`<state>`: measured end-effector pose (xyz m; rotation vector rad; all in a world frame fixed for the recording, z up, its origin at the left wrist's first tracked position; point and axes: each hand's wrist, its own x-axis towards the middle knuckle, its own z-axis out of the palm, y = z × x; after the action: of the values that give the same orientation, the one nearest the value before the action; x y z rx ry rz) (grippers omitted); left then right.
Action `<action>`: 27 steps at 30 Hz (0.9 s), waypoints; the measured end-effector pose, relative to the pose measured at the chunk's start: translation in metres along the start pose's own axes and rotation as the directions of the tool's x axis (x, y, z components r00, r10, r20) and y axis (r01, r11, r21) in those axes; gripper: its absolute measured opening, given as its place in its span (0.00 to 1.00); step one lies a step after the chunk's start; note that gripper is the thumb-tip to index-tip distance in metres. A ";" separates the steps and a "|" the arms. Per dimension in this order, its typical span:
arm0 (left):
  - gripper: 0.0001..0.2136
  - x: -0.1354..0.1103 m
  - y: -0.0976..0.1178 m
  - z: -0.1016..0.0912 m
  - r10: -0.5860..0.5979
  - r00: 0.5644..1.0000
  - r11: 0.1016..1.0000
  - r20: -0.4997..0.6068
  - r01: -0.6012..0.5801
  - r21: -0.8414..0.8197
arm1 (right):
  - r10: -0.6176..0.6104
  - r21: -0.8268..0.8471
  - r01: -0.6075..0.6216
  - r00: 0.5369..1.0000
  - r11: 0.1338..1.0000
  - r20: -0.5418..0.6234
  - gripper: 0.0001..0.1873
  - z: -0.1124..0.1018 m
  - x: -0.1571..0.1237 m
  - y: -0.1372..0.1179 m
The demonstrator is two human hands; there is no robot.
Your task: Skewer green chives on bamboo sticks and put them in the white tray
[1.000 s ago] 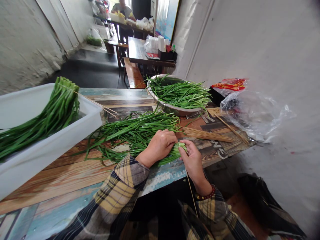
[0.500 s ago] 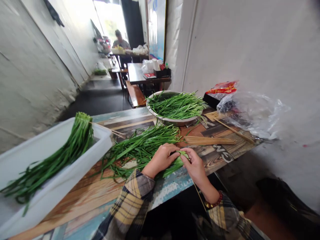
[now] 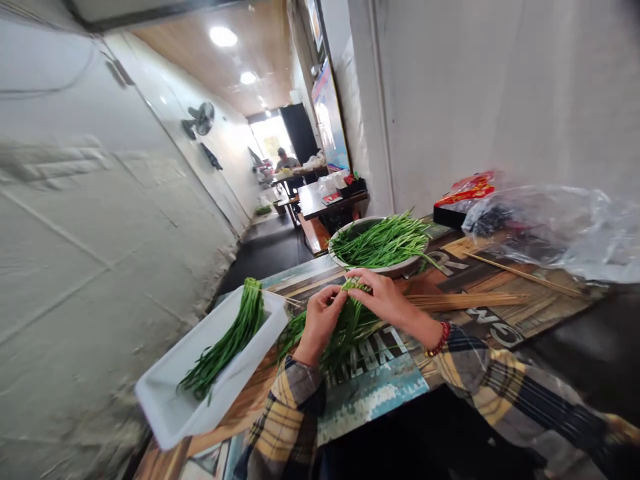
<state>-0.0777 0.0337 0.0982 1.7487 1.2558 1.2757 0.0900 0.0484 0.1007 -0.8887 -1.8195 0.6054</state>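
My left hand (image 3: 320, 321) is closed on a bunch of garlic chives (image 3: 350, 323), its thumb and fingers pinching near the pale cut ends. From the other side my right hand (image 3: 387, 300) also grips those ends, fingers bent over the top. The green leaves hang down below both hands and overlap loose chives on the table, so where the bunch stops is hard to see. Just beyond the hands stands a metal bowl (image 3: 336, 257) heaped with more chives. Thin bamboo skewers (image 3: 470, 301) lie in a pile right of my right hand.
At the left, a white plastic tub (image 3: 170, 427) holds a skewered bunch of chives (image 3: 235, 350). Clear plastic bags (image 3: 560, 220) and a red package (image 3: 467, 187) lie at the table's right end, by the wall. Farther off, a person sits behind other tables (image 3: 313, 200).
The view has tilted up and turned left. Both hands have lifted the chive ends toward the bowl, and my right hand has come over the top of them.
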 end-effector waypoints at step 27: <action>0.18 -0.012 0.035 -0.016 -0.123 0.992 0.900 0.031 0.125 -0.418 | -0.089 0.097 0.082 0.993 0.992 0.072 0.15 -0.022 0.009 -0.007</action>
<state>-0.0824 0.0092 0.1301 1.3408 0.9807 1.3488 0.1061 0.0512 0.1196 -0.7300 -1.8716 0.6728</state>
